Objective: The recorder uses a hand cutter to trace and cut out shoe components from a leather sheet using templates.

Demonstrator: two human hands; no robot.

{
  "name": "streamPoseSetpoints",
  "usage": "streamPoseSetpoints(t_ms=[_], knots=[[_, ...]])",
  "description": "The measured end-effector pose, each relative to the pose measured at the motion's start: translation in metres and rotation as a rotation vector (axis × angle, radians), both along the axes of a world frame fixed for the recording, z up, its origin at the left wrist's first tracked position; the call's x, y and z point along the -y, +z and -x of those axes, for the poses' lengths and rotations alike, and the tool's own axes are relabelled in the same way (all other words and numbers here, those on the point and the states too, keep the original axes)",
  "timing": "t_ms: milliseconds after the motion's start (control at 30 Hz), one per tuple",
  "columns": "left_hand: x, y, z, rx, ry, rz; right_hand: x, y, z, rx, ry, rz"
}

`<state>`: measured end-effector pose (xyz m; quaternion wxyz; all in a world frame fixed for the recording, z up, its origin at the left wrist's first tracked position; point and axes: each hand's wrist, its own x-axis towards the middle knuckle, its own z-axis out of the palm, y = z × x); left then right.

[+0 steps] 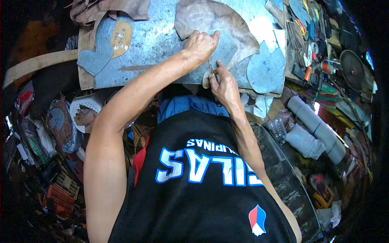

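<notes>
A brown-grey piece of leather (190, 18) lies on the metal-topped table, with a grey flat template (225, 52) over its lower edge. Knuckles up, my left hand (200, 45) is closed and rests on the leather and template; its curled fingers hide whatever may be in them. Just below it, at the table's near edge, my right hand (225, 85) pinches a thin metal tool (210, 65), which points up toward the left hand. A small pale offcut (206, 80) sits beside the right fingers. The tool's exact kind is hard to make out.
More flat templates lie about the table: a tan oval (121, 39) and grey one (95, 56) at left, a large grey one (265, 67) at right. Hand tools (308, 73) crowd the right side, near a round fan (351, 69). Grey rolls (316, 127) stand below right.
</notes>
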<state>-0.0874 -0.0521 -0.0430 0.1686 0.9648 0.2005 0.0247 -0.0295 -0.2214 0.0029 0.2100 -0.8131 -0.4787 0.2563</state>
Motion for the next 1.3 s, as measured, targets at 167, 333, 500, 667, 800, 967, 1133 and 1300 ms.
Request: streamPoseSetpoints(t_ms=[167,333,500,667,800,967,1133,1300], knots=[[0.001,0.005,-0.001,-0.013,0.015,0.032,0.003,0.000,-0.001,0.019,0.055,-0.057],[0.003,0.006,-0.002,0.000,0.046,0.016,0.005,0.001,-0.004,-0.006,0.074,-0.011],[0.008,0.015,-0.004,-0.038,0.022,0.027,0.006,0.003,-0.009,-0.046,0.067,0.041],[0.016,0.021,0.001,-0.122,0.010,0.101,-0.002,0.022,-0.033,0.008,0.242,0.165],[0.024,0.026,-0.006,-0.230,0.042,0.108,-0.010,0.025,-0.063,0.187,0.401,0.216],[0.037,0.023,-0.002,-0.178,0.122,0.116,-0.012,0.016,-0.079,0.264,0.600,0.106],[0.040,0.020,-0.002,-0.231,0.144,0.134,-0.003,0.009,-0.087,0.204,0.574,0.075],[0.041,0.023,-0.001,-0.249,0.137,0.140,0.019,0.011,-0.096,0.178,0.524,0.064]])
